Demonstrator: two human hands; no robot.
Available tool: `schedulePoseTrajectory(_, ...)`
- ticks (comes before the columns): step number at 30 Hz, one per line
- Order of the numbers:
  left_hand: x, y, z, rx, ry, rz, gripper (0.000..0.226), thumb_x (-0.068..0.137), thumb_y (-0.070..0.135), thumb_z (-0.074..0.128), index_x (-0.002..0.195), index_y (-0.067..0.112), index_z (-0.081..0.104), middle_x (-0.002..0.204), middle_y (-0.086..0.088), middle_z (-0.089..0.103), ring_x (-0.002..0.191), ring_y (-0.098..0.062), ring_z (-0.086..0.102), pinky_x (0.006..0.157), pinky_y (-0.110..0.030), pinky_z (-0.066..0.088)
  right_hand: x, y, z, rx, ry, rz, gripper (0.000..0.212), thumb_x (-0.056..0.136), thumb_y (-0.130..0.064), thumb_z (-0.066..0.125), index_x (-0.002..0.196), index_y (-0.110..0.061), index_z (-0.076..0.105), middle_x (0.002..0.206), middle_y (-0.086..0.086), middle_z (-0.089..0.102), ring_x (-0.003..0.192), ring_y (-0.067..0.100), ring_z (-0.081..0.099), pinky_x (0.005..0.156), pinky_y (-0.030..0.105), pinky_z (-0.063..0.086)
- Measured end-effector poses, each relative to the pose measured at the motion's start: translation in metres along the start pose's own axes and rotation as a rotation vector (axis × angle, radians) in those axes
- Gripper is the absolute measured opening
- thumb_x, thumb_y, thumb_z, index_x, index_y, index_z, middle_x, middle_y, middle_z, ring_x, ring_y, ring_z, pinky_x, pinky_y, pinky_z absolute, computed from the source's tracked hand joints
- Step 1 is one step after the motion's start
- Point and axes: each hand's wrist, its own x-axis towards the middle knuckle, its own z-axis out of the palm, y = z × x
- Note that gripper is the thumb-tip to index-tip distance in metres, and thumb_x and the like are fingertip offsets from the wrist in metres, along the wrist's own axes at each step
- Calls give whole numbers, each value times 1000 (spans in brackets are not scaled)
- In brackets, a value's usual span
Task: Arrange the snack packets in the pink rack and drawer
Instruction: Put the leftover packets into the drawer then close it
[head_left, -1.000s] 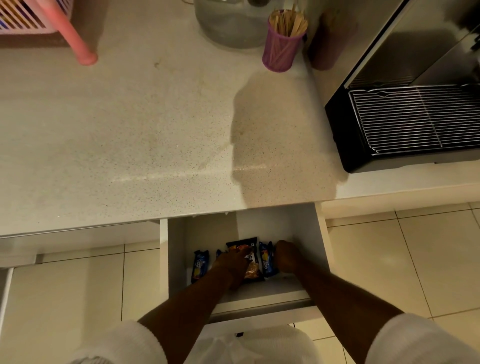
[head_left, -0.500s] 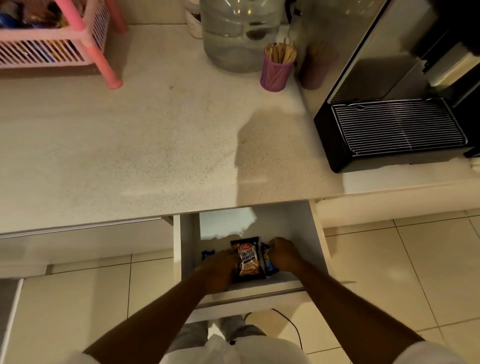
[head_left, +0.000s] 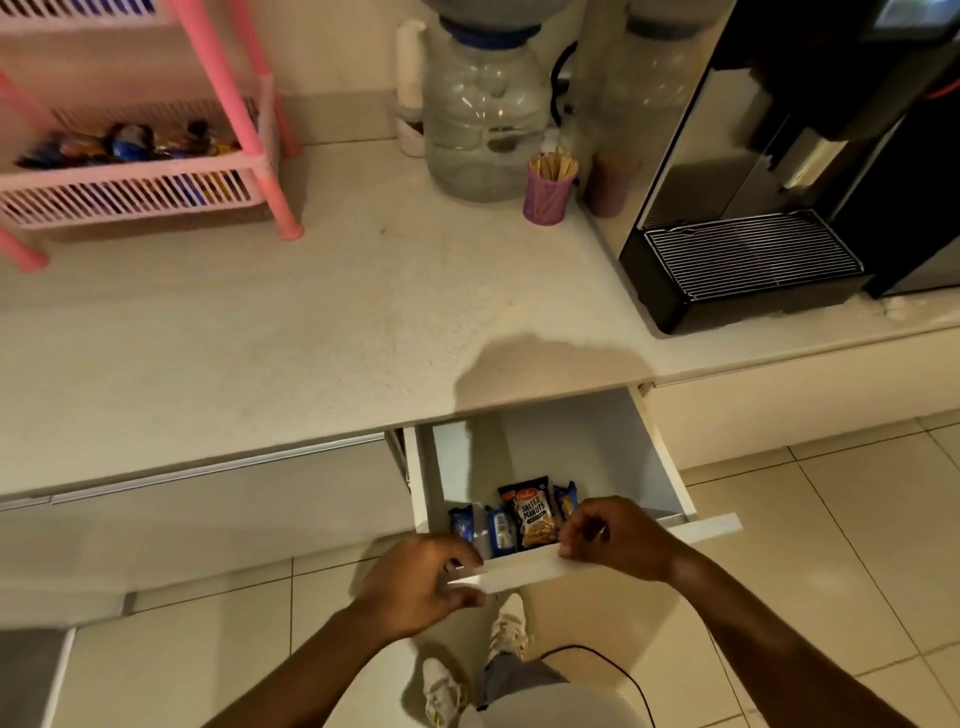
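Note:
The white drawer (head_left: 670, 467) under the counter stands pulled out. Inside stand a black salted-peanuts packet (head_left: 533, 512) and three blue packets (head_left: 500, 528), upright in a row near the front. My left hand (head_left: 423, 590) grips the drawer's front panel (head_left: 701, 527) at its left end, thumb under and fingers over. At the top edge of the panel, just right of the peanuts packet, my right hand (head_left: 615, 535) curls its fingers on it. The pink rack (head_left: 249, 117) stands at the counter's back left, with several snack packets (head_left: 130, 141) in its lower basket.
On the counter stand a large water bottle (head_left: 485, 119), a purple cup of wooden sticks (head_left: 549, 189) and a black coffee machine with a grated drip tray (head_left: 748, 260) at the right. My shoes (head_left: 506, 629) and a black cable (head_left: 623, 675) are on the tiled floor below.
Both hands have come off the packets inside the drawer and moved back to its front panel. The view has lifted, so the pink rack now shows.

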Motion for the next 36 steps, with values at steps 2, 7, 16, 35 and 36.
schedulePoseTrajectory(2, -10, -2, 0, 27, 59, -3, 46, 65, 70, 70, 101, 40, 69, 96, 25, 67, 82, 6, 59, 68, -15, 48, -10, -5, 6, -27, 5, -16, 25, 71, -44, 84, 91, -31, 74, 93, -19, 72, 89, 2, 67, 72, 12, 49)
schedulePoseTrajectory(7, -23, 3, 4, -71, 151, -53, 29, 67, 58, 77, 84, 36, 70, 81, 23, 59, 71, 2, 57, 59, -11, 40, -19, -8, 22, -57, 114, -22, 19, 70, -30, 87, 86, -30, 78, 91, -16, 71, 88, 1, 66, 78, 18, 49)
schedulePoseTrajectory(16, -9, 3, -2, -66, 165, -210, 34, 64, 53, 83, 67, 29, 59, 71, 12, 63, 66, -5, 59, 59, -17, 47, -9, -13, 18, -93, 113, 20, 22, 68, -26, 88, 85, -28, 75, 90, -12, 71, 86, 2, 66, 78, 22, 52)
schedulePoseTrajectory(35, 55, -13, -45, 149, 489, -176, 122, 55, 60, 85, 152, 26, 18, 163, 2, 11, 151, -24, 7, 121, -43, 23, 70, -37, -12, -619, 502, -69, 82, 54, -67, 81, 124, -41, 48, 134, -9, 42, 122, 17, 40, 97, 33, 42)
schedulePoseTrajectory(36, 61, -15, -48, 168, 472, -180, 121, 58, 61, 83, 153, 25, 17, 164, 2, 9, 152, -24, 4, 122, -43, 19, 75, -40, -16, -637, 512, -82, 86, 54, -68, 81, 128, -40, 46, 137, -9, 39, 124, 18, 39, 99, 35, 42)
